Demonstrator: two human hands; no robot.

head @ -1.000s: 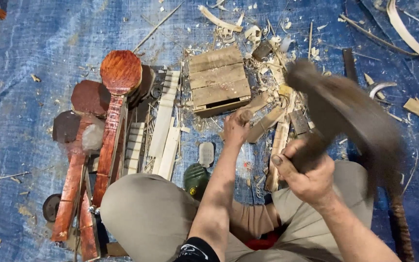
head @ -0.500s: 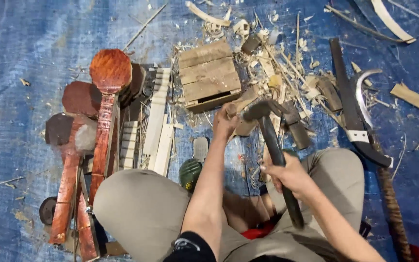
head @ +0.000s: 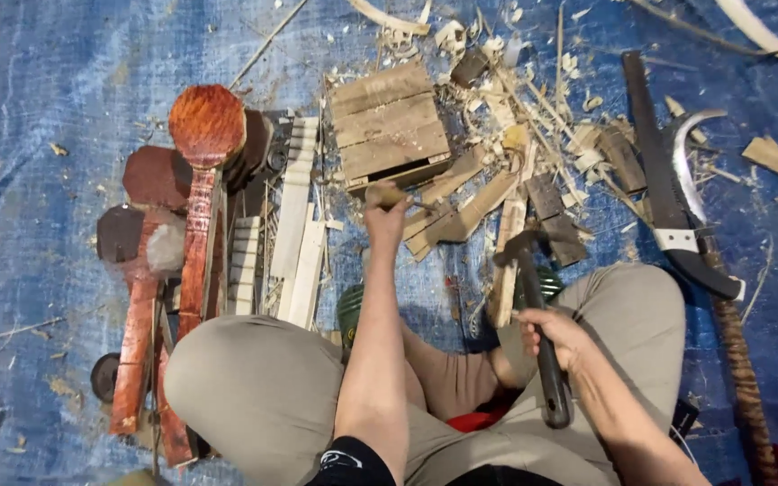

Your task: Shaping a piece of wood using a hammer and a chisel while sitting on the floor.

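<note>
Nearest the camera, person sat cross-legged on a blue tarp point(head: 38, 108), khaki knees spread. Right hand point(head: 556, 337) was clenched around a dark hammer point(head: 533, 306) handle, head up near a pale wood strip point(head: 506, 261) lying between the knees. Left hand point(head: 384, 216) reached forward, grip closed on a small wooden piece point(head: 387, 193), just beside the front edge of a small slatted wooden block point(head: 389, 121). Left of that arm: pale notched wood strips point(head: 294, 225) lying side by side, then reddish-brown carved instrument bodies point(head: 200, 180) with round heads and long necks, overlapping. Right of the knee: curved sickle blade point(head: 682, 171) and a long dark blade point(head: 650, 162) on the tarp, rough wooden handle running back alongside the leg. Farther out: wood offcuts and shavings point(head: 533, 135) piled beyond the hammer, touching the slatted block's right side. Loose curled shavings scattered at the far edge.
</note>
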